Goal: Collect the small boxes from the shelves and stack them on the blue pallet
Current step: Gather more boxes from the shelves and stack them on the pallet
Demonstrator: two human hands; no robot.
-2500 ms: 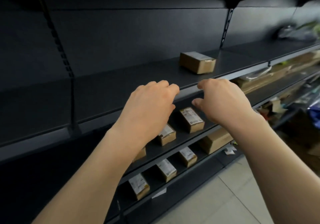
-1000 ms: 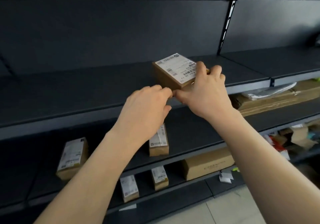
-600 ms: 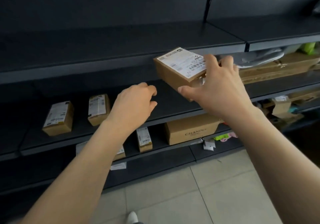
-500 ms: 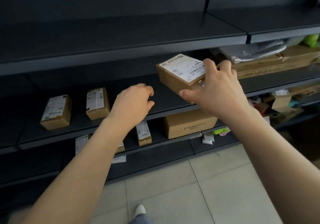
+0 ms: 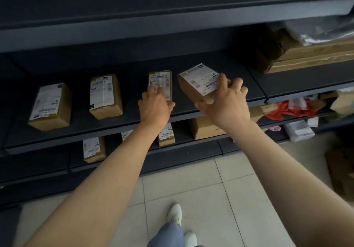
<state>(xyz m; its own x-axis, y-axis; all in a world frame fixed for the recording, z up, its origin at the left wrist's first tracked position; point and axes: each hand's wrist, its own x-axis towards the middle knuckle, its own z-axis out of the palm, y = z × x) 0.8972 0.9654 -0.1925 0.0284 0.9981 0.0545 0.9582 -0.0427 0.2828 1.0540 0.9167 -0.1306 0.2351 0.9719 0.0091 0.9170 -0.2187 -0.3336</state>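
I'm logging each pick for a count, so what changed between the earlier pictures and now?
The right hand took the labelled box off the upper shelf and carried it down level with the middle shelf. The left hand, empty before, has reached onto the narrow box there. The two boxes further left have not been touched.

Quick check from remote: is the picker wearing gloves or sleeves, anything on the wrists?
No gloves on the left hand or the right hand. Both forearms are bare to the frame edge: no sleeves, watch, or bands visible. No ring can be made out.
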